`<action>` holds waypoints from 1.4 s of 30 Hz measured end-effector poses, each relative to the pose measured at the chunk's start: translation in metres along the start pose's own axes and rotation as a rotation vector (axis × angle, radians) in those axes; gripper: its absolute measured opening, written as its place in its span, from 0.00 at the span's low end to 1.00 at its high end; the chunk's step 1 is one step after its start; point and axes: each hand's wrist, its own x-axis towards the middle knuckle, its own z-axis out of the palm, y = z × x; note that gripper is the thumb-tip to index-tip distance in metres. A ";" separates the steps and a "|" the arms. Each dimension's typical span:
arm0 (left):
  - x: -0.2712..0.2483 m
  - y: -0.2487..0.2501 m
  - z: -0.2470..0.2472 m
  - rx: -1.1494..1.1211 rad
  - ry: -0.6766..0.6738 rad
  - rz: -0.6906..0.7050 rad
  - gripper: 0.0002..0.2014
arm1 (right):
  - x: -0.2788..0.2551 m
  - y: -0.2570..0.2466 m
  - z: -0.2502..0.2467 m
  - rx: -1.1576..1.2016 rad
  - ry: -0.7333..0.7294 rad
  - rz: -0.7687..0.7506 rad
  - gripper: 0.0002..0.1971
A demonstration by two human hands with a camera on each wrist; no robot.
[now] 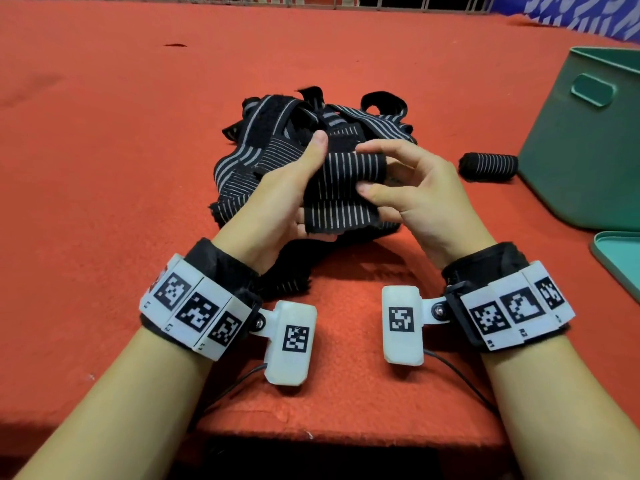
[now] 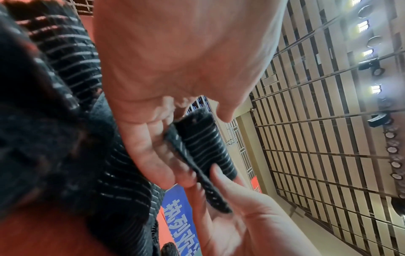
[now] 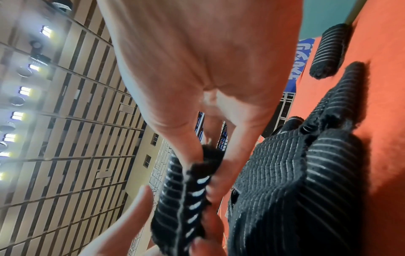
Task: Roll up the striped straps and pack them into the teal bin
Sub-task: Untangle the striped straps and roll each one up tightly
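Between both hands, just above the bench, sits a partly rolled strap (image 1: 341, 188), black w/ thin pale stripes. Left hand (image 1: 284, 199) has it from the left: thumb up over the top edge, fingers curled underneath, palm cupping the loose flat end. Right hand (image 1: 412, 192) pinches the rolled end from the right, index finger laid over the top of the roll, thumb pressing the front, other fingers bent behind. Left wrist view shows the same strap (image 2: 203, 147) caught between the left palm and right-hand fingers (image 2: 221, 180); right wrist view shows its edge (image 3: 188, 194) squeezed between both hands' fingertips.

Directly behind and under the hands lies a pile of unrolled straps (image 1: 277, 140), tangled, w/ fuzzy black ends and a loop sticking up at the back. To the right, well apart from the pile, a finished roll (image 1: 488, 166) lies on its side, its far end touching or just beside the teal bin (image 1: 585, 157). Bin stands at the right edge of the orange bench (image 1: 104, 168), handle cut-out facing the person. A teal lid (image 1: 620, 258) lies flat in front of the bin.
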 end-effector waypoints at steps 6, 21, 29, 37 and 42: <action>0.001 -0.001 -0.002 -0.060 -0.005 0.005 0.11 | 0.001 0.002 -0.002 0.039 0.067 0.051 0.25; 0.002 -0.010 0.003 0.020 0.094 0.166 0.07 | -0.003 -0.007 -0.003 0.156 0.168 0.113 0.08; 0.017 0.020 0.059 -0.055 0.037 0.091 0.11 | -0.006 -0.025 -0.049 0.220 0.411 0.118 0.17; 0.090 0.020 0.163 -0.002 0.010 -0.106 0.12 | 0.014 -0.018 -0.152 0.165 0.638 0.299 0.12; 0.137 -0.015 0.197 0.069 0.064 -0.162 0.14 | 0.035 0.014 -0.189 0.058 0.712 0.436 0.08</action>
